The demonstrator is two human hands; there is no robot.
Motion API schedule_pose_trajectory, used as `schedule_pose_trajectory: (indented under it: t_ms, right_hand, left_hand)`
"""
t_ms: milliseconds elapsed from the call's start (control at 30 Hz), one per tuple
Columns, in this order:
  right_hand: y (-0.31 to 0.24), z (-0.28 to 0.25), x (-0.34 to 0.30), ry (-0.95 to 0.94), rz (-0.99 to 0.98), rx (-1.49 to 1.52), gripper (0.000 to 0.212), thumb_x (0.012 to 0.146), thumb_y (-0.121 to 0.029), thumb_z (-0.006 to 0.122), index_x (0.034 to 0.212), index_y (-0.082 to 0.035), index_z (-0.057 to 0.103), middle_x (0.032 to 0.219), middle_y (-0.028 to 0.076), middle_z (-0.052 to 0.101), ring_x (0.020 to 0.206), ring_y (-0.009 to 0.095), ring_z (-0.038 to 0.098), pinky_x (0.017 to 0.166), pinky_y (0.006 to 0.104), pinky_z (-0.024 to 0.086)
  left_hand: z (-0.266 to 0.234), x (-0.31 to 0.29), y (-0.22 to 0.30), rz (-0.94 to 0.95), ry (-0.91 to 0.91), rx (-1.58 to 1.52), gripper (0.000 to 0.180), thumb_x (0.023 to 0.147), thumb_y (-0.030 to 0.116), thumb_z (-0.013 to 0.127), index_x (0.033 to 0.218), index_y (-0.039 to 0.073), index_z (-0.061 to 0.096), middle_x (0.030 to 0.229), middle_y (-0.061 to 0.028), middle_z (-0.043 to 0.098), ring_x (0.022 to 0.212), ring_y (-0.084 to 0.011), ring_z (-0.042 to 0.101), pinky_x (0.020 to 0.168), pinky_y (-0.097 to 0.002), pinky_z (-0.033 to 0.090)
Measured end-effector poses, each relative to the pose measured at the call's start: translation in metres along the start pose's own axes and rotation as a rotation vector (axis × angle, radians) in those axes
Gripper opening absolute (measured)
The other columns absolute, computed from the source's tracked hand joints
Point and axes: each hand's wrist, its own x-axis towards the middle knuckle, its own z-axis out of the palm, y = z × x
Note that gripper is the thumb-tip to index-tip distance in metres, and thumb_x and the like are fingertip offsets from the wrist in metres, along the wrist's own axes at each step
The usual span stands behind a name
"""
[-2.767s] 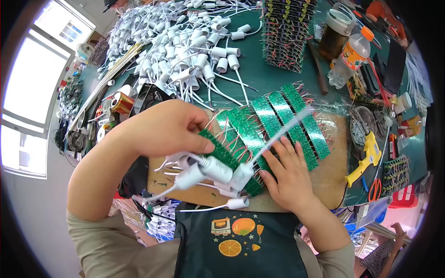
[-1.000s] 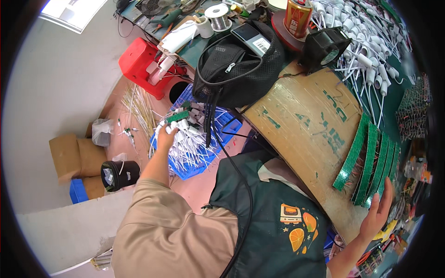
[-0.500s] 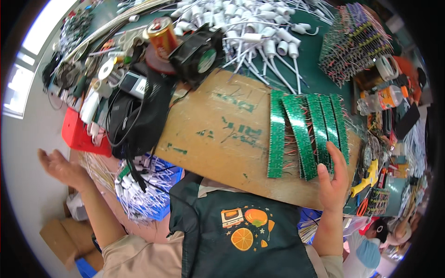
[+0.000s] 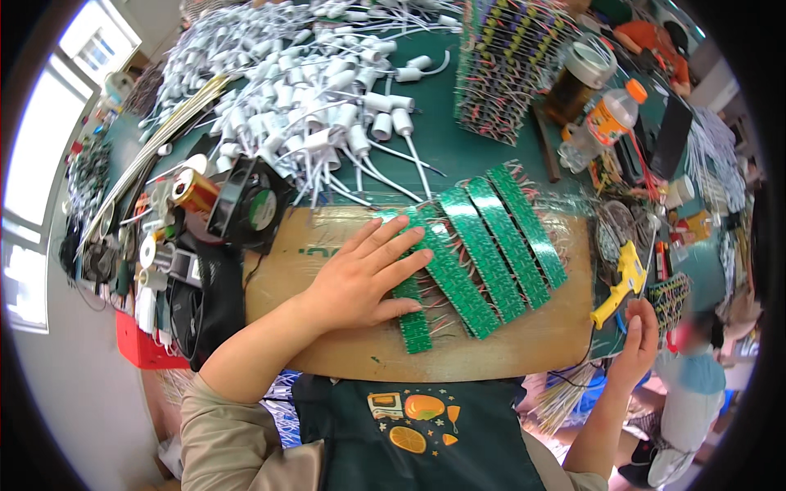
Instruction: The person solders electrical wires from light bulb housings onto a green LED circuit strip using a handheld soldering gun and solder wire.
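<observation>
My left hand (image 4: 364,274) lies flat, fingers spread, over the leftmost green circuit board strip (image 4: 416,331). Beside it, several more green circuit board strips (image 4: 483,245) are fanned out at a slant, with thin red and white wires between them. They rest on a brown board (image 4: 327,352) in front of me. Off the board's right edge, my right hand (image 4: 637,348) is raised with its fingers upward and nothing visible in them. Closest to it is a yellow glue gun (image 4: 624,282), apart from the fingers as far as I can see.
White lamp holders with leads (image 4: 311,106) are heaped at the back. A black fan (image 4: 250,204) and a can (image 4: 195,190) stand left. Back right are a wired stack of boards (image 4: 508,74), a jar (image 4: 577,78) and a plastic bottle (image 4: 604,127). Other people are at right.
My left hand has come from the far left onto the leftmost strip. My right hand has moved away from the strips toward the glue gun. The strips now slant more, and the view has shifted.
</observation>
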Motion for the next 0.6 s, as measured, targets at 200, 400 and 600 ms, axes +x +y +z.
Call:
schedule_pose_trajectory:
  t_ms: [200,400,600]
  right_hand:
    - [0.015,-0.021,-0.012,0.113,0.199,-0.014,0.033,0.101,-0.015,0.052,0.128,0.003,0.058,0.115,0.011,0.065,0.099,0.015,0.062,0.083,0.0277,0.050]
    - [0.009,0.000,-0.009,0.065,0.152,0.053,0.031,0.099,-0.011,0.053,0.126,0.003,0.059,0.108,0.010,0.065,0.091,0.014,0.062,0.075,0.0270,0.051]
    - [0.014,0.013,-0.006,-0.002,0.116,0.083,0.031,0.099,-0.012,0.052,0.125,0.003,0.058,0.106,0.009,0.063,0.086,0.013,0.059,0.070,0.0249,0.048]
  left_hand:
    - [0.011,0.042,0.003,0.174,-0.120,0.046,0.060,0.076,0.028,0.077,0.130,0.014,0.057,0.136,-0.0073,0.054,0.131,-0.0296,0.048,0.108,-0.0482,0.038]
    - [0.015,0.053,0.003,0.310,-0.291,0.166,0.041,0.083,0.017,0.065,0.123,0.014,0.059,0.127,-0.0048,0.059,0.126,-0.0247,0.052,0.106,-0.0465,0.041]
    - [0.008,0.052,0.002,0.269,-0.312,0.044,0.035,0.084,0.015,0.061,0.119,0.013,0.061,0.124,-0.0051,0.060,0.123,-0.0237,0.055,0.107,-0.0457,0.041]
